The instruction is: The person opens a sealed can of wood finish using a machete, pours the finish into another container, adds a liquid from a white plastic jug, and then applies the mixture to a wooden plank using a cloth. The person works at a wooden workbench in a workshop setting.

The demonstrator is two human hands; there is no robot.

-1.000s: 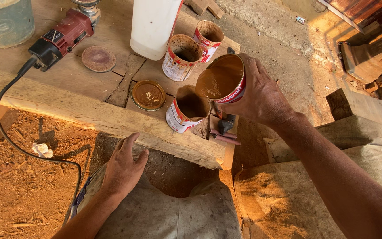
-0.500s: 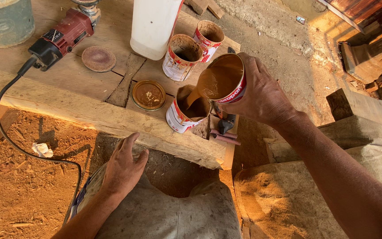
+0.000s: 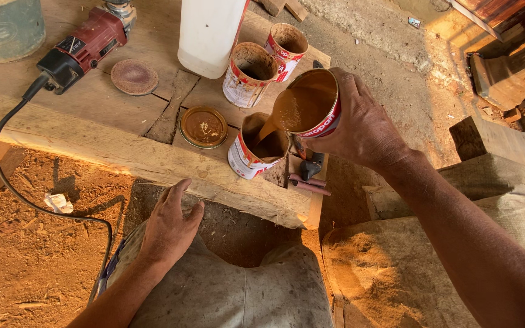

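My right hand point(image 3: 363, 124) grips a red and white tin can point(image 3: 308, 103), tilted to the left. A stream of brown liquid runs from its rim into a second open can point(image 3: 253, 152) that stands on the wooden plank bench point(image 3: 123, 130) below it. My left hand point(image 3: 171, 225) rests flat on my knee, holding nothing, fingers slightly apart. A round metal lid point(image 3: 203, 126) smeared with brown lies on the bench just left of the lower can.
Two more open cans point(image 3: 249, 73) point(image 3: 287, 42) and a white plastic jug point(image 3: 211, 33) stand behind. A red angle grinder point(image 3: 86, 45) with its black cord, a sanding disc point(image 3: 134, 76) and a grey bucket point(image 3: 4, 27) lie to the left. Sawdust covers the ground; wooden blocks point(image 3: 493, 140) sit at right.
My right hand has tipped the can further, and the brown liquid has begun to flow into the lower can. My left hand has stayed on my knee.
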